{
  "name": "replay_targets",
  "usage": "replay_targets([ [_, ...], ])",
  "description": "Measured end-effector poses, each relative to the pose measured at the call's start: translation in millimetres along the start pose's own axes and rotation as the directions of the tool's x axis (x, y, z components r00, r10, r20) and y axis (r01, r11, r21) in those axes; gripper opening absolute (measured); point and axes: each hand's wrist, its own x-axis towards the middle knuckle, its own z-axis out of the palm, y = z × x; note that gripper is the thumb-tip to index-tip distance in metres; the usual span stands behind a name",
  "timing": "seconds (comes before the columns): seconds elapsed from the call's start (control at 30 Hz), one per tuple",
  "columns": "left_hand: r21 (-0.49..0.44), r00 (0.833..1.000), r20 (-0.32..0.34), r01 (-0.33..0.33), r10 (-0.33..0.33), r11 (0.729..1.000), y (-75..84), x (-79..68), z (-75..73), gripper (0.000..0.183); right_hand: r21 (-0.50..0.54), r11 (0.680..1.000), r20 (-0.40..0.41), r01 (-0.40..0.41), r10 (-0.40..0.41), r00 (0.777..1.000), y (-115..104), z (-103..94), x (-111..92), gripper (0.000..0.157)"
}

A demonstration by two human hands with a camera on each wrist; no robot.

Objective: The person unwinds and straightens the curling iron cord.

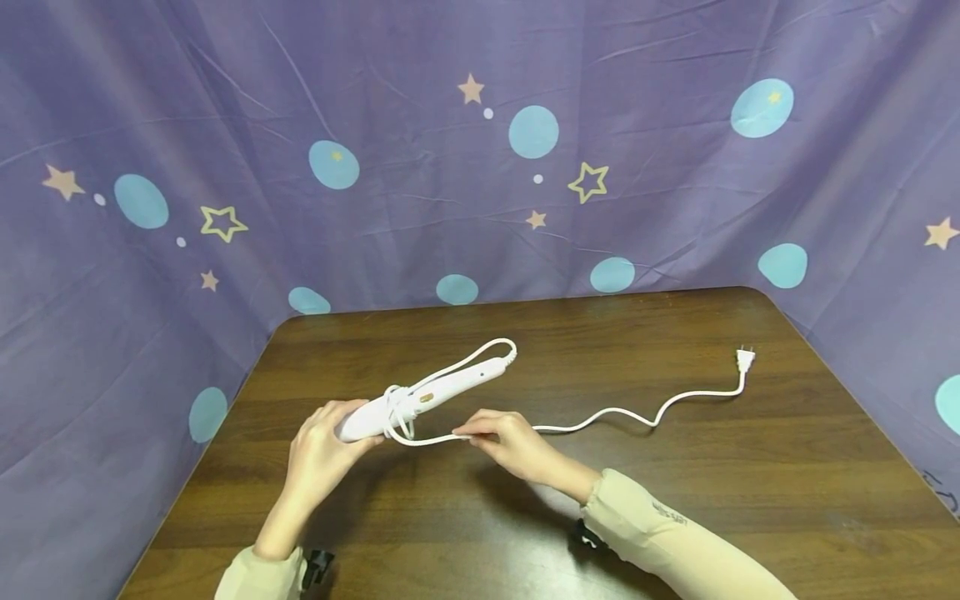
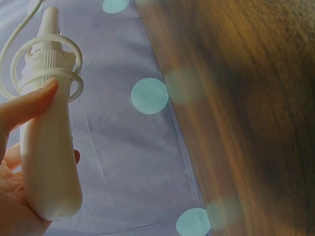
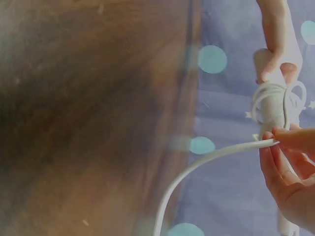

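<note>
A white hair straightener is held over the table, tilted up toward the right. My left hand grips its broad rounded end, the thumb lying along the body in the left wrist view. Loops of white cord circle the straightener's middle, close by the left thumb tip. Between thumb and fingers, my right hand pinches the cord just right of the loops. From there the cord curves away, running in waves across the table to a two-prong plug at the far right.
The brown wooden table has its far edge against a purple curtain printed with stars and blue dots. Dark mark-like strokes show on the curtain at the right. A small black device sits at each wrist.
</note>
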Motion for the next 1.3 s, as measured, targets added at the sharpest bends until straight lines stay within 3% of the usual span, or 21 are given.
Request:
replay_targets([
  [0.43, 0.006, 0.999, 0.031, 0.008, -0.008, 1.000, 1.9, -0.5, 1.0, 0.051, -0.035, 0.997, -0.081, 0.066, -0.068, 0.994, -12, -32.7, 6, 0.022],
  [0.87, 0.000, 0.998, 0.044, -0.038, 0.038, 0.999, 1.0, -1.5, -1.5, 0.052, -0.130, 0.988, -0.170, 0.082, -0.104, 0.980, -15, -62.1, 21, 0.020],
  [1.07, -0.004, 0.996, 0.058, -0.067, 0.067, 0.998, -0.9, -3.6, -2.8, 0.053, -0.103, 0.993, -0.165, 0.050, -0.066, 0.984, -11, -76.1, 28, 0.021],
  [1.3, -0.010, 0.993, 0.078, -0.090, 0.090, 0.996, -3.4, -5.0, -4.1, 0.052, -0.020, 0.999, -0.147, -0.041, 0.037, 0.988, -2, -85.2, 35, 0.020],
])
